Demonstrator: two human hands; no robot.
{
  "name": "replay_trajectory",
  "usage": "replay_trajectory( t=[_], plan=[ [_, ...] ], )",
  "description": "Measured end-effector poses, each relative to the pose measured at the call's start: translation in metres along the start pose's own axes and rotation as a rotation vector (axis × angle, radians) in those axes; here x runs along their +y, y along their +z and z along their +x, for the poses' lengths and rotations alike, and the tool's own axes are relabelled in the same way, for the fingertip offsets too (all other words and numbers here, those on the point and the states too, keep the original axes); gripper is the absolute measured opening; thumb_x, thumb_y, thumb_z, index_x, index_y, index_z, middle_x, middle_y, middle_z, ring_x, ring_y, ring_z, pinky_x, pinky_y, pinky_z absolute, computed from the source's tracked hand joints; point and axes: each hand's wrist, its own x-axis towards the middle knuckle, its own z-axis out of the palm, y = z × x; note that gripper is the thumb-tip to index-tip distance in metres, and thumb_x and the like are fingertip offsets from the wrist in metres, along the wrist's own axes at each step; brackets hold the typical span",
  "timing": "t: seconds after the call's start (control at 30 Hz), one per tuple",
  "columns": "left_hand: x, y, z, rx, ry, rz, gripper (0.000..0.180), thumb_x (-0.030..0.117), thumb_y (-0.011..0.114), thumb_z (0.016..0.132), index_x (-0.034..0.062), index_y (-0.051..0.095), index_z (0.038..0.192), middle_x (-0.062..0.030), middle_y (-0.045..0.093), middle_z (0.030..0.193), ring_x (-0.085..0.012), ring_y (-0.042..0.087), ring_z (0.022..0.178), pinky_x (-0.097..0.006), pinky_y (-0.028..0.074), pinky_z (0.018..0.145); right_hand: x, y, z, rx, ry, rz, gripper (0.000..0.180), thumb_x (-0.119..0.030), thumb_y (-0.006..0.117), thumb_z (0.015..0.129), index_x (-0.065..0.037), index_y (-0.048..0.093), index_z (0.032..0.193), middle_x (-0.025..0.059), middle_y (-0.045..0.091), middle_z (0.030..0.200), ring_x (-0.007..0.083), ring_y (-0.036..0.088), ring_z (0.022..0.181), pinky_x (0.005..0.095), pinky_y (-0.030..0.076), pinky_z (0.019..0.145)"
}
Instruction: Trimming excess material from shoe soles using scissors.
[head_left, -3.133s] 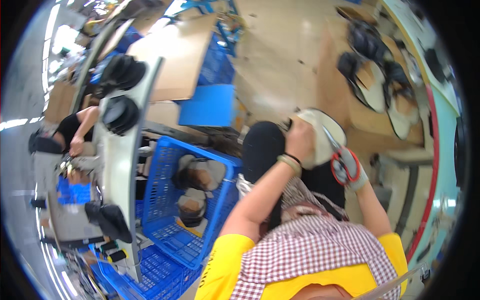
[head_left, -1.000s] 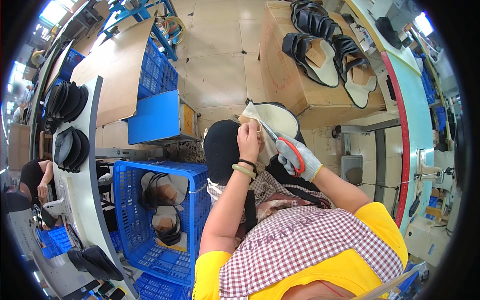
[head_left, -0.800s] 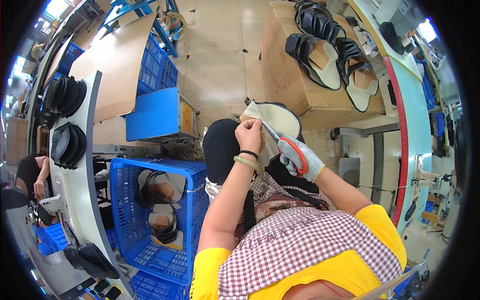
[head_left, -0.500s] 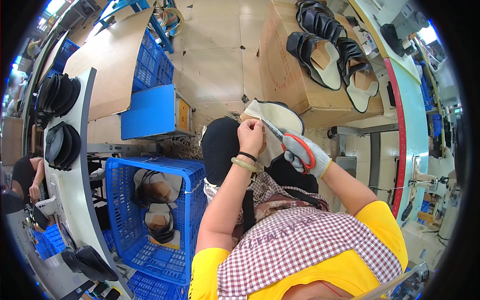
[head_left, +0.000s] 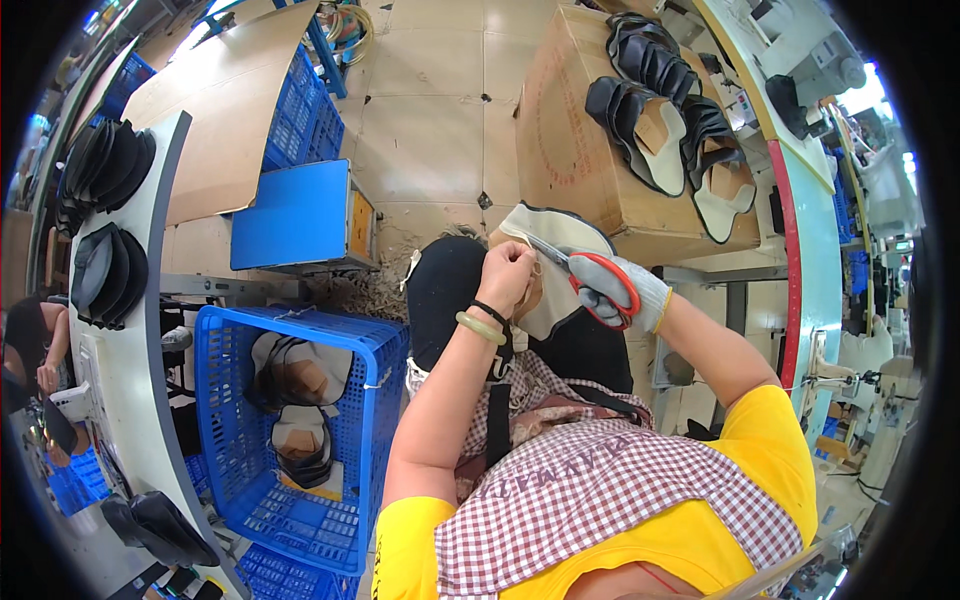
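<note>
My left hand (head_left: pixel 509 277) pinches the edge of a shoe upper (head_left: pixel 565 228), a pale-lined piece with black edging and a tan patch, held over my lap. My right hand (head_left: pixel 603 287), in a grey-white knit glove, grips red-handled scissors (head_left: pixel 633 292). Their blades lie across the pale lining, with the tips close to my left fingertips. Whether the blades are cutting a thread or the edge is too small to tell. Beneath the upper are my dark-clad legs and checked apron (head_left: pixel 590 490).
Left of me, a blue crate (head_left: pixel 375 430) holds several shoe uppers. More black uppers lie on a cardboard box (head_left: pixel 560 150) ahead right and on a grey-white bench (head_left: pixel 150 250) at left. A blue-topped stool (head_left: pixel 290 220) stands ahead left. A co-worker's arm (head_left: pixel 53 350) shows far left.
The scissors have tilted to a flatter angle, their blades still at my left fingertips. The upper has turned slightly, showing more lining below. My view has shifted a little.
</note>
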Motion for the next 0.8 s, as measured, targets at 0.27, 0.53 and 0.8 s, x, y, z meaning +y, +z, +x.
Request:
replay_trajectory(
  t=[0.27,0.53,0.8],
  plan=[
    [0.000,-0.011,0.004,-0.131,-0.038,0.030,0.009,0.007,0.057,0.087,0.0035,0.058,0.079,-0.0014,0.057,0.070,-0.0091,0.054,0.059,-0.021,0.043,0.054,-0.010,-0.007,0.013,0.027,0.065,-0.034,0.040,-0.051,0.060,0.087,-0.012,0.054,0.087,-0.0006,0.055,0.063,0.0053,0.045,0.043,0.0181,0.034,0.036],
    [0.003,-0.008,-0.001,-0.243,-0.034,0.100,0.007,0.003,0.056,0.084,0.0046,0.054,0.077,-0.0005,0.055,0.068,-0.0094,0.054,0.061,-0.022,0.042,0.053,-0.027,-0.002,0.029,0.037,0.129,-0.156,0.042,-0.053,0.057,0.087,-0.012,0.053,0.082,-0.0006,0.053,0.059,0.0066,0.044,0.040,0.0195,0.034,0.034],
    [-0.010,-0.001,-0.007,0.088,0.477,0.142,0.010,0.004,0.052,0.090,0.0035,0.050,0.080,-0.0047,0.058,0.091,-0.0122,0.060,0.068,-0.025,0.050,0.062,0.006,-0.011,0.044,-0.031,0.007,-0.045,0.041,-0.052,0.060,0.086,-0.012,0.053,0.085,-0.0010,0.050,0.060,0.0063,0.043,0.041,0.0196,0.034,0.035]
  ],
)
